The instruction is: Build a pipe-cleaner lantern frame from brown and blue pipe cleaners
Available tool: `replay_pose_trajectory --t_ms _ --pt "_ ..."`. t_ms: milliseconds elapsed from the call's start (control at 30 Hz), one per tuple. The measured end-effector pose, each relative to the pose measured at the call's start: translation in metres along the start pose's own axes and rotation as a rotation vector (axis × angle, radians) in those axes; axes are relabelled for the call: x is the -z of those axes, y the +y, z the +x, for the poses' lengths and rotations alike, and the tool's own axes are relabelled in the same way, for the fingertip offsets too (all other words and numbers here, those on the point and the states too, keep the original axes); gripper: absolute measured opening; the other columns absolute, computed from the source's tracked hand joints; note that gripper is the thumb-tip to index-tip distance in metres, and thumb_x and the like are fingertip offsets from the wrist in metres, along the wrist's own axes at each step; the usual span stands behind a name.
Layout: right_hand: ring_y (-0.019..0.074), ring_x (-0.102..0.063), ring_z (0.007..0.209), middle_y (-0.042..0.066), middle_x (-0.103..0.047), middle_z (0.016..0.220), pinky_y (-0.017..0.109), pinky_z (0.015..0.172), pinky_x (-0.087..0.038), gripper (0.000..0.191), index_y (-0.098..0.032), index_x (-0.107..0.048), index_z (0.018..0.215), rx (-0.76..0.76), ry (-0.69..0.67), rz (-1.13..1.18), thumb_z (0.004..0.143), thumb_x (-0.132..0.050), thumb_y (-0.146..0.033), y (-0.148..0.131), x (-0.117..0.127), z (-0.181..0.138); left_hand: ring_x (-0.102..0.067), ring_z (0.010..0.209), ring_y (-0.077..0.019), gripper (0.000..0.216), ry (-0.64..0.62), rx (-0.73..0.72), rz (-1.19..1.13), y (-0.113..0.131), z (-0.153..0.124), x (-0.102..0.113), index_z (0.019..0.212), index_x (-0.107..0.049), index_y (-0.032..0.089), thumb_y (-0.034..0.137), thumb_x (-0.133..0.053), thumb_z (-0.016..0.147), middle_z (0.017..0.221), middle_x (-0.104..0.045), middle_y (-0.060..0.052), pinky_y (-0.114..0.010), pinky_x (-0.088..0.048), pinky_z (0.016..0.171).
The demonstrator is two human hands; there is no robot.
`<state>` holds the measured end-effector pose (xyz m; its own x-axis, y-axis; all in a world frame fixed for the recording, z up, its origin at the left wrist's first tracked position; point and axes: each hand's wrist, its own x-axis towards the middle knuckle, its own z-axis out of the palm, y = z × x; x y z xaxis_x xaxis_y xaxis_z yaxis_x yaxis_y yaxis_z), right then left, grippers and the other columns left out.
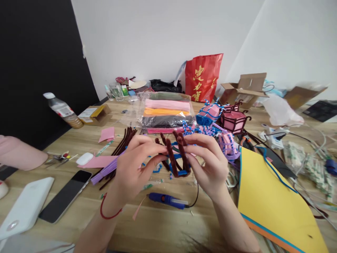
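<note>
Between my two hands is a small frame of brown and blue pipe cleaners [171, 160], held up above the table. My left hand [138, 163] pinches its left side with thumb and fingertips. On the opposite side, the fingers of my right hand [209, 163] grip a brown upright. Blue pieces run across the frame at the bottom and partway up. Just below it lies a blue hot glue gun [167, 200] with a black cord. Brown pipe cleaners [126, 138] and purple pipe cleaners [107, 171] lie beside my left hand.
Finished pink lanterns with brown frames [233, 121] and blue-white trim [210, 110] stand behind my right hand. A bag of coloured pipe cleaners [167, 110] lies at the back. Yellow sheets [276, 196] are at right; a phone [67, 195] and a bottle [63, 110] are at left.
</note>
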<state>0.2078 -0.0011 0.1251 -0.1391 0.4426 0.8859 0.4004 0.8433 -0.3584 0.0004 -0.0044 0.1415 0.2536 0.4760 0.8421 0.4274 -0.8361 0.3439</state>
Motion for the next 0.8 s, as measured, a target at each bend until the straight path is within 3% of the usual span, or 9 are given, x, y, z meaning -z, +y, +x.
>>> replay_pose_trajectory --t_ms 233,400,467,600,667,733,800 --pt "0.0231 -0.070 0.102 0.005 -0.073 0.109 0.042 0.085 -0.061 0.032 -0.030 -0.073 0.113 -0.038 0.061 0.016 0.094 -0.064 -0.007 -0.0014 0.0000 -0.0013 -0.069 0.085 -0.0184 0.024 -0.021 -0.054 -0.022 -0.0009 0.0002 -0.0035 0.111 -0.072 0.029 0.013 -0.072 0.092 0.090 -0.077 0.000 -0.032 -0.060 0.075" --pt "0.0236 -0.071 0.102 0.005 -0.075 0.108 0.043 0.085 -0.061 0.032 -0.033 -0.074 0.111 -0.062 0.128 0.114 0.094 -0.066 -0.007 0.0031 -0.0026 -0.0025 -0.067 0.110 -0.0234 0.048 0.162 -0.022 -0.098 -0.0052 -0.0026 -0.0056 0.129 -0.068 0.030 0.028 -0.085 0.084 0.120 -0.071 -0.006 -0.042 -0.057 0.098" --pt "0.0241 -0.072 0.101 0.004 -0.076 0.108 0.043 0.083 -0.061 0.031 -0.034 -0.074 0.111 -0.078 0.152 0.145 0.094 -0.066 -0.009 0.0035 -0.0038 -0.0031 -0.065 0.115 -0.0252 0.053 0.167 0.045 -0.212 -0.0064 -0.0036 -0.0052 0.131 -0.066 0.030 0.035 -0.086 0.082 0.123 -0.068 -0.008 -0.044 -0.056 0.102" --pt "0.0232 -0.072 0.102 0.004 -0.076 0.108 0.042 0.085 -0.061 0.031 -0.033 -0.075 0.109 -0.101 0.171 0.181 0.094 -0.066 -0.008 0.0019 -0.0051 -0.0035 -0.069 0.108 -0.0229 0.030 -0.011 0.137 -0.356 -0.0057 -0.0030 -0.0034 0.117 -0.071 0.030 0.025 -0.079 0.089 0.117 -0.073 -0.006 -0.041 -0.058 0.097" --pt "0.0224 -0.071 0.102 0.004 -0.075 0.107 0.041 0.085 -0.061 0.031 -0.033 -0.075 0.109 -0.110 0.158 0.194 0.094 -0.066 -0.008 0.0011 -0.0054 -0.0033 -0.070 0.104 -0.0209 0.015 -0.024 0.148 -0.367 -0.0046 -0.0016 -0.0028 0.103 -0.075 0.029 0.019 -0.076 0.091 0.114 -0.075 -0.005 -0.039 -0.057 0.095" --pt "0.0225 -0.071 0.101 0.004 -0.075 0.106 0.042 0.085 -0.061 0.029 -0.032 -0.075 0.108 -0.107 0.155 0.179 0.094 -0.066 -0.009 0.0005 -0.0059 -0.0030 -0.071 0.097 -0.0192 0.020 0.062 0.198 -0.404 -0.0043 -0.0005 -0.0024 0.105 -0.075 0.029 0.020 -0.080 0.088 0.106 -0.077 -0.003 -0.036 -0.058 0.088" --pt "0.0229 -0.071 0.098 0.004 -0.075 0.104 0.043 0.083 -0.060 0.027 -0.032 -0.074 0.107 -0.097 0.185 0.145 0.095 -0.065 -0.010 0.0001 -0.0067 -0.0031 -0.069 0.084 -0.0174 0.046 0.142 0.277 -0.477 -0.0049 0.0001 -0.0016 0.121 -0.070 0.032 0.025 -0.088 0.080 0.094 -0.077 0.000 -0.032 -0.058 0.078"
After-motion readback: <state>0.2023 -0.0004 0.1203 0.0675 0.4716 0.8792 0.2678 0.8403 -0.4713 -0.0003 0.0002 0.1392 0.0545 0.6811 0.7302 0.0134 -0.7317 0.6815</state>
